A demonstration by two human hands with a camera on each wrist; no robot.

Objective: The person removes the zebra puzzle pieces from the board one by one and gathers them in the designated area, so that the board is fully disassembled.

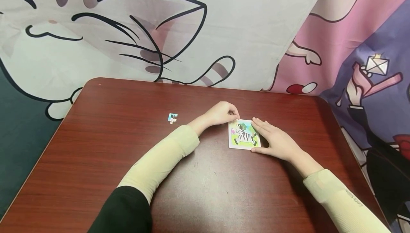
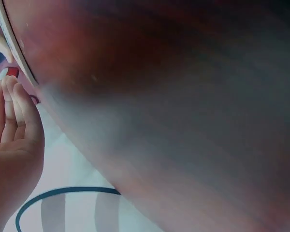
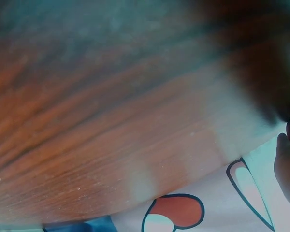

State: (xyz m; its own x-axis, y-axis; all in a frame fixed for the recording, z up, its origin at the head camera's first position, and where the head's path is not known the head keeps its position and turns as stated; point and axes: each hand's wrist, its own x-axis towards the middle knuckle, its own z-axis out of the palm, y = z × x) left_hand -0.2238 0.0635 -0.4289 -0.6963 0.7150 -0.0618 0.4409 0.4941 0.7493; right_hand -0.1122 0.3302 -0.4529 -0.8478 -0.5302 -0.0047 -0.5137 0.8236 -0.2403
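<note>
1. Both hands work at 1 zebra card; the left hand [image 1: 221,113] has its fingers bent, with thumb and fingertips close together at the card's far left corner. I cannot tell whether they pinch anything.
2. The right hand [image 1: 277,142] is spread wide, its fingers straight, the forefinger at the card's far right corner and the thumb at the near right corner.
3. Between the 2 hands, the zebra card [image 1: 245,140] lies flat: a running zebra on green and blue, inside a pale border.
4. Well apart from the card, to the left, 1 small piece [image 1: 172,118] in blue, brown and white lies beyond the left forearm.
5. Pale yellow-green sleeves [image 1: 160,161] cover both forearms.
6. Underneath is a glossy reddish-brown surface [image 1: 96,154].
7. Behind its far edge hangs a cloth [image 1: 272,30] printed with a striped white cat.
</note>
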